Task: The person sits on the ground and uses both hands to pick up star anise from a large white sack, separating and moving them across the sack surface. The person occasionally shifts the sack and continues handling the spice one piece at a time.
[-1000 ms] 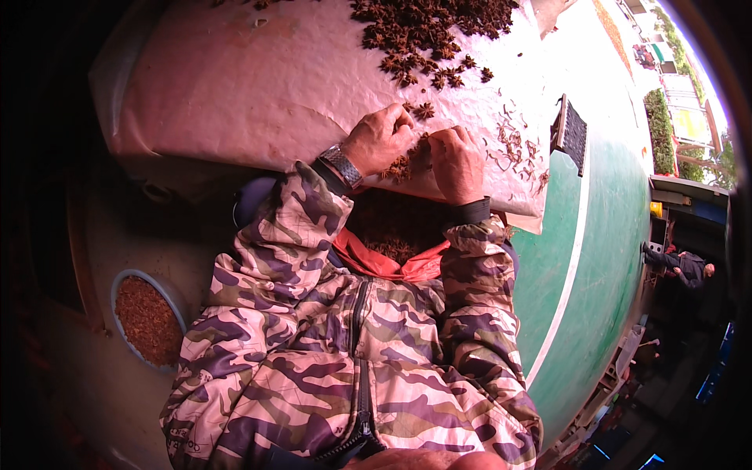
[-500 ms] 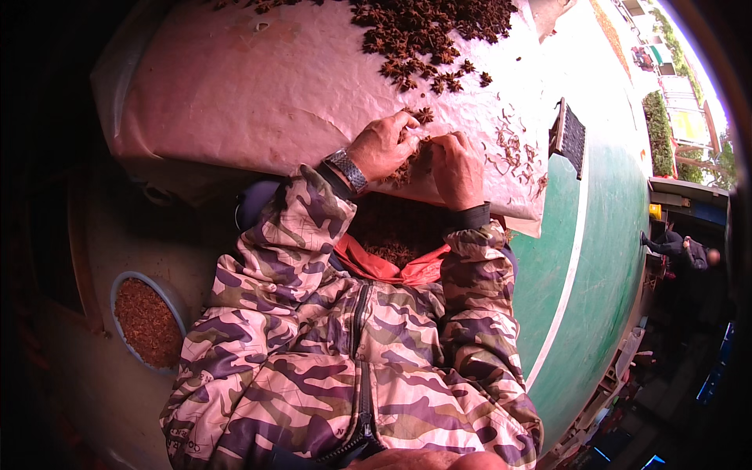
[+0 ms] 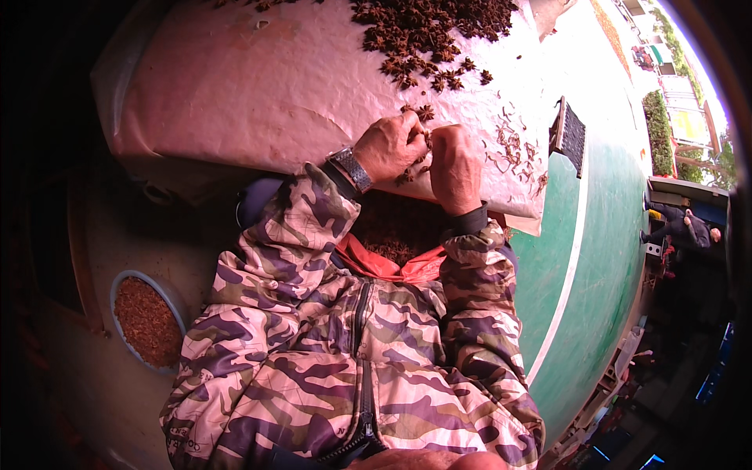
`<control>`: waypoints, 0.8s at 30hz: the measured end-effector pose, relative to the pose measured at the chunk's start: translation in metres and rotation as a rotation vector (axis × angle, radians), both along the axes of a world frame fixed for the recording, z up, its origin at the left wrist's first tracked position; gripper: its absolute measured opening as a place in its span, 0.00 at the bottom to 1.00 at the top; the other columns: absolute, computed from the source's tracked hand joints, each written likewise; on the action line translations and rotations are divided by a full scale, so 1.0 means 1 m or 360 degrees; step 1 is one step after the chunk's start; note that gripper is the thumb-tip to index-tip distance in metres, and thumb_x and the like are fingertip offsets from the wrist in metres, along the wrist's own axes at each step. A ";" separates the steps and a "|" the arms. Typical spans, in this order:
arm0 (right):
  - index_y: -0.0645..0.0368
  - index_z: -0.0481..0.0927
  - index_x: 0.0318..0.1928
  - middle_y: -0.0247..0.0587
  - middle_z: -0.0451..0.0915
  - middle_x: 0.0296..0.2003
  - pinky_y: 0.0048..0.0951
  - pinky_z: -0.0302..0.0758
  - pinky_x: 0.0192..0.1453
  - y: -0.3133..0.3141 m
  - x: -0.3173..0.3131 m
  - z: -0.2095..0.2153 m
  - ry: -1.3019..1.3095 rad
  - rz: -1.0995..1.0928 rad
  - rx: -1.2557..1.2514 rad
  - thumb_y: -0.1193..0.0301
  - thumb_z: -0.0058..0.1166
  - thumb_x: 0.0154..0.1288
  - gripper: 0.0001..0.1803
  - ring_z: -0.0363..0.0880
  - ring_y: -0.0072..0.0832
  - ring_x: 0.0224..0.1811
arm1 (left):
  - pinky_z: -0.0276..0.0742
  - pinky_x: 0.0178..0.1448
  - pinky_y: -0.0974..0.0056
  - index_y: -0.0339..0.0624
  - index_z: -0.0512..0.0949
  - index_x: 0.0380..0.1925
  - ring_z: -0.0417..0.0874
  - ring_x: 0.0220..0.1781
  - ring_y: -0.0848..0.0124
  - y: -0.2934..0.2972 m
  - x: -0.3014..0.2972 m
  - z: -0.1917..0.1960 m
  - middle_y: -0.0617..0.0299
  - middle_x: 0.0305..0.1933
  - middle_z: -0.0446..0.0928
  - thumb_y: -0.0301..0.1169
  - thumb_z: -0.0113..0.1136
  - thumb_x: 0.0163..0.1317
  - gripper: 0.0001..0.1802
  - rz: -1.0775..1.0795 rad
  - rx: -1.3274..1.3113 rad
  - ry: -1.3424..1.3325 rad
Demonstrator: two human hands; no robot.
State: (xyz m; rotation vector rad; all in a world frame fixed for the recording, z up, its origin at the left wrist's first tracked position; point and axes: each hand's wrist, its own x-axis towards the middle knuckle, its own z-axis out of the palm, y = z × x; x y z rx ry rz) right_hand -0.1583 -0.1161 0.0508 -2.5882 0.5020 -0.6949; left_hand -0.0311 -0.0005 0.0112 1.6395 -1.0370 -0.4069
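So a small star anise piece is seemingly pinched in the fingertips of the left hand, just above the near edge of the pale sheet. The right hand is curled up right beside it, though what's gripped there can't be told. Both are probably held that close so tiny bits can be handled. The main pile is set farther out, likely for elbow room, with thin slivers kept separate at right. Which way the piece points can't be made out (too covered, sorry), nor its long axis.
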 end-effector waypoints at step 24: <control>0.58 0.80 0.38 0.48 0.85 0.27 0.38 0.81 0.35 -0.012 -0.012 -0.044 -0.0147 -0.0317 0.0430 0.73 0.64 0.66 0.05 0.86 0.37 0.28 | 0.81 0.47 0.49 0.38 0.78 0.39 0.85 0.43 0.46 0.016 0.000 0.008 0.45 0.39 0.81 0.35 0.63 0.61 0.12 -0.0027 0.0194 -0.0543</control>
